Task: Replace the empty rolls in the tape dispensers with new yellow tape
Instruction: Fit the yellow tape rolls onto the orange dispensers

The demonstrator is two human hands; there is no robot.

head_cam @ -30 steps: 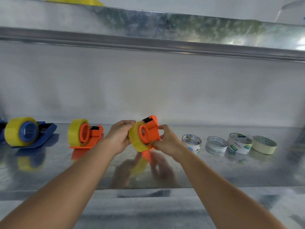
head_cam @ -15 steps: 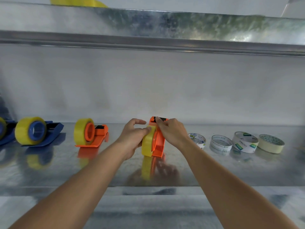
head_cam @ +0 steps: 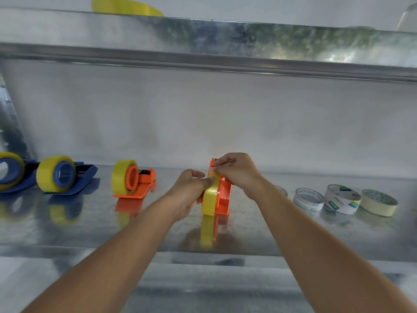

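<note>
Left hand (head_cam: 190, 193) grips the yellow tape roll (head_cam: 209, 199) on the orange dispenser (head_cam: 222, 197), standing upright mid-shelf (head_cam: 248, 231). Right hand (head_cam: 237, 171) pinches the tape end at the cutter. Loaded orange dispenser (head_cam: 135, 180) left; empty cores (head_cam: 341, 198) right.

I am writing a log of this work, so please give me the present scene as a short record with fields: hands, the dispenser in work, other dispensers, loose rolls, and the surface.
left hand: holds the yellow tape roll on the dispenser
right hand: fingers pinch at the top of the orange dispenser, near its cutter
dispenser in work: stands on the metal shelf, seen edge-on
other dispensers: second orange dispenser and two blue dispensers, each with yellow tape, at the left
loose rolls: used rolls lie in a row at the right
</note>
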